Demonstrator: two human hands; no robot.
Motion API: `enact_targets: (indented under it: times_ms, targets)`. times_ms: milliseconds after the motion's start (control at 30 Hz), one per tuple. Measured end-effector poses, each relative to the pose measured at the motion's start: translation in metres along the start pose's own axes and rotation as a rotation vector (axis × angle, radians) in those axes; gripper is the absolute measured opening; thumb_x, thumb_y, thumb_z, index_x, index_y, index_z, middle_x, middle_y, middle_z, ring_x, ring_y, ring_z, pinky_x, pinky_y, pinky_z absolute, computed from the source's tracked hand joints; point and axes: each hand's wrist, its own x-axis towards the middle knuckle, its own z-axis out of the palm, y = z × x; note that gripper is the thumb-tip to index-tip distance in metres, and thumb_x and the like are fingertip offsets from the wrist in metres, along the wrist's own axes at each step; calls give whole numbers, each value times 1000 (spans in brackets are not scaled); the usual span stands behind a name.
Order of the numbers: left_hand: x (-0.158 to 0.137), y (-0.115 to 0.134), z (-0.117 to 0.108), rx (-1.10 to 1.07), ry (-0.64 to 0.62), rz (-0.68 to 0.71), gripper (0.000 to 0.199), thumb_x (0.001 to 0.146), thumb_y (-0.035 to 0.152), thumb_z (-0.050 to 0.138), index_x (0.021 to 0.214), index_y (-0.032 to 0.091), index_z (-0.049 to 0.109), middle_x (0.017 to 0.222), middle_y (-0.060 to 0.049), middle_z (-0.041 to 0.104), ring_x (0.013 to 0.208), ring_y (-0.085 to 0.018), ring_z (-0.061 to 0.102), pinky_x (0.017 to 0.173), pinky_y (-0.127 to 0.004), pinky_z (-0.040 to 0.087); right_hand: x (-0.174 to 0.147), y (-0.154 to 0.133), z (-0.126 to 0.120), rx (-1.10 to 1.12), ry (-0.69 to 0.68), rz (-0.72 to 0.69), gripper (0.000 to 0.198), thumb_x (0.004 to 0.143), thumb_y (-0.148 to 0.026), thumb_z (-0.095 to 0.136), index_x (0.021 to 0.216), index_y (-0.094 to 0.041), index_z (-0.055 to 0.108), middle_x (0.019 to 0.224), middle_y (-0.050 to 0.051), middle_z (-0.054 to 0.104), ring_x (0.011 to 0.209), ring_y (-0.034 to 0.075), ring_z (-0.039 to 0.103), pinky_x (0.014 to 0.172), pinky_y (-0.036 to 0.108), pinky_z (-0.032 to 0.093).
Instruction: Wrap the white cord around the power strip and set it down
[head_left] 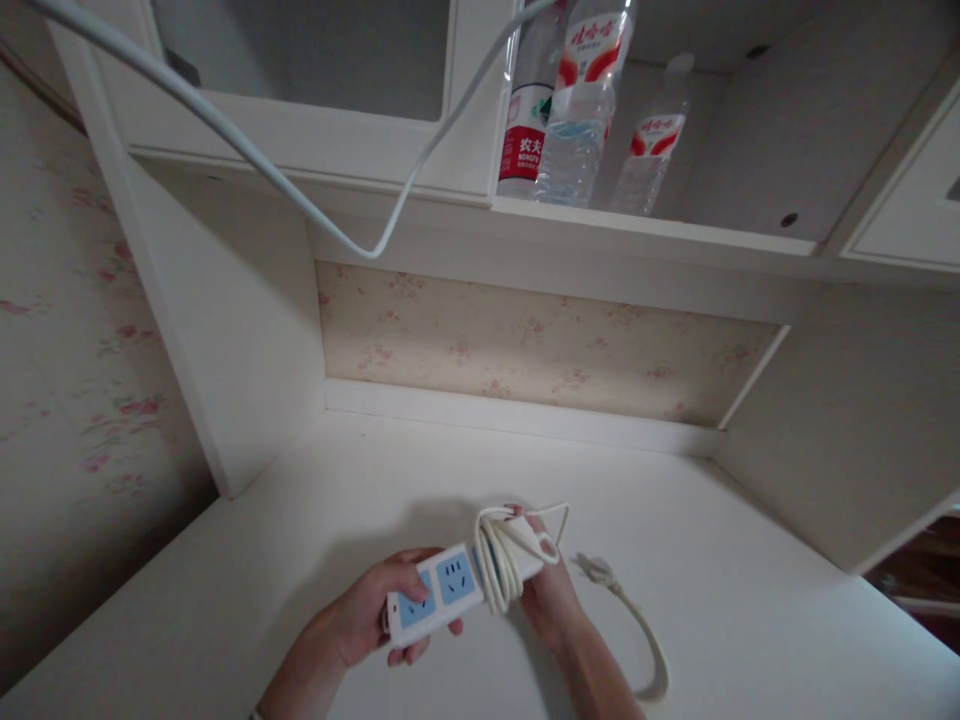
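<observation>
A white power strip (454, 582) with blue socket faces is held above the desk, tilted up to the right. My left hand (382, 605) grips its left end, thumb across a socket and fingers underneath. Several turns of its cream cord (496, 562) wrap around the strip's right part. Behind that end is my right hand (546, 590), closed around the strip and cord, with most of its fingers hidden. To the right, a plug (596, 570) on a stretch of cord lies on the desk, the cord curving toward the bottom edge.
The white desktop (360, 470) runs back to a flowered wall panel. Overhead, a shelf (720, 238) holds plastic water bottles (574, 150). A pale cable (300, 198) hangs in front of the cabinet at upper left. Side panels (247, 330) bound the desk.
</observation>
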Motion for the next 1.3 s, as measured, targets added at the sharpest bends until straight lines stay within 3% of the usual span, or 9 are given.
enact_targets:
  times_ms: [100,233,367,433,567,700,967,1167,1300]
  targets:
    - [-4,5,-2,75,33,-29,48,70,19,48,115,7,57,83,-18,70,40,-12,57,31,-16,32,8,2,-15,147,-37,94,31,80,-48,60,91,-19,64,75,0,56,57,11,48,51,22,40]
    - [-3,11,-9,13,250,0,40,77,28,49,109,6,58,86,-19,70,41,-12,55,31,-17,31,22,9,-30,187,104,-29,29,76,-47,64,89,-21,64,75,-2,52,68,11,49,61,21,43]
    - [1,16,-17,-119,527,179,36,78,29,55,107,7,56,94,-18,69,48,-11,56,37,-18,37,25,16,-30,215,224,-51,28,72,-45,69,89,-23,64,76,-4,51,69,10,48,64,21,43]
    - [2,17,-18,-181,596,259,34,78,27,56,107,8,56,95,-17,69,49,-11,56,39,-19,38,20,19,-22,248,151,31,31,73,-43,69,97,-24,63,71,-5,50,61,8,46,58,20,41]
    - [3,17,-12,-251,548,290,33,78,26,57,105,8,56,93,-17,69,47,-10,54,38,-19,36,6,26,1,297,-96,247,42,80,-48,61,115,-25,56,70,-4,55,49,7,44,50,20,39]
    - [2,12,-7,-236,380,225,30,79,28,53,102,9,56,87,-16,69,42,-11,53,34,-19,31,-2,29,13,338,-232,363,41,81,-49,59,108,-19,59,67,-2,58,44,7,45,47,21,40]
    - [-5,6,-8,0,108,10,43,77,23,46,116,6,52,86,-20,69,40,-13,56,31,-17,32,7,12,-4,352,4,151,31,77,-42,67,99,-21,63,89,1,67,74,13,59,64,24,46]
    - [1,9,-6,-28,380,75,40,80,31,52,112,7,55,96,-19,68,51,-13,60,36,-18,37,21,5,-28,493,228,71,19,72,-35,73,86,-26,63,77,-6,63,72,9,57,69,23,45]
    - [3,13,-7,-168,523,243,36,79,29,57,109,9,56,100,-17,67,53,-11,58,41,-19,39,15,11,-16,517,115,176,23,75,-38,70,94,-26,63,69,-7,57,58,8,51,57,21,44]
